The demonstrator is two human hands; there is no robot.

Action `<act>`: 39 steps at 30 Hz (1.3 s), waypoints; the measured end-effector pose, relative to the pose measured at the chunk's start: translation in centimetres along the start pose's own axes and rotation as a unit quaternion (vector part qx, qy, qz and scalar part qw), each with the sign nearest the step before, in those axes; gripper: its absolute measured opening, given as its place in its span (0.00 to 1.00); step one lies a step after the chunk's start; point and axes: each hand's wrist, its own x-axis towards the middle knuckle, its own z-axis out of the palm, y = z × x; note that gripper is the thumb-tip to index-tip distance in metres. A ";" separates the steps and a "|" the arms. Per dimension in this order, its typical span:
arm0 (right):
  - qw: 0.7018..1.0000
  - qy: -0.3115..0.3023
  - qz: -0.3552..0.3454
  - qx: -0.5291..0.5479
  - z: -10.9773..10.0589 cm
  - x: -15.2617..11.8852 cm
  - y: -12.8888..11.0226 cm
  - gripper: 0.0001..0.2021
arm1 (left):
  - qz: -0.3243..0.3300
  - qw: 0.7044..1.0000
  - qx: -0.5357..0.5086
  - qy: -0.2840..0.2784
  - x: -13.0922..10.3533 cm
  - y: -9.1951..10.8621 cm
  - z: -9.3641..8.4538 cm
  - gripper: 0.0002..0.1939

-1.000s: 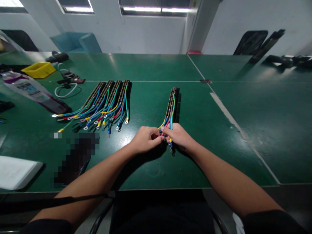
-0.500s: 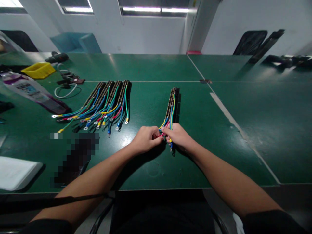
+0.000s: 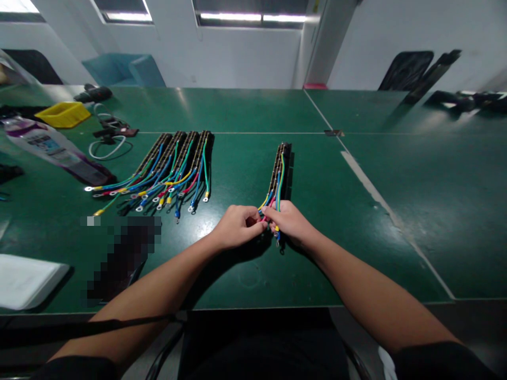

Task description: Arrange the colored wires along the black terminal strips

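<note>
A black terminal block (image 3: 277, 168) with yellow, blue, red and green wires lies lengthwise in front of me on the green table. My right hand (image 3: 291, 221) is closed round its wires near their loose ends, and ring lugs (image 3: 278, 240) stick out below the fingers. With thumb and forefinger my left hand (image 3: 237, 226) pinches the red wire (image 3: 264, 218) just left of the right thumb. The tip of that wire is hidden by the fingers. To the left several similar wired terminal blocks (image 3: 198, 153) lie side by side, their lugs fanned toward me.
Left of the blocks are a purple-and-white bottle-like pack (image 3: 55, 150), a yellow tray (image 3: 63, 114), and a white cable (image 3: 106, 153). A pixelated dark object (image 3: 122, 258) lies by my left forearm, near a white box (image 3: 29, 282). The green table (image 3: 396, 158) extends right.
</note>
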 end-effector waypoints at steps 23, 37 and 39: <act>0.999 0.029 -0.002 -0.014 0.1 0.2 0.4 0.11 | 0.005 0.999 0.011 0.039 -0.4 -0.3 0.2 0.13; 1.000 0.019 0.004 0.007 0.1 0.0 0.0 0.09 | 0.106 0.976 0.187 0.034 -0.4 -0.8 0.9 0.13; 1.000 0.020 0.001 0.005 0.1 0.0 -0.2 0.09 | 0.115 0.974 0.188 0.051 -0.4 -1.0 1.0 0.12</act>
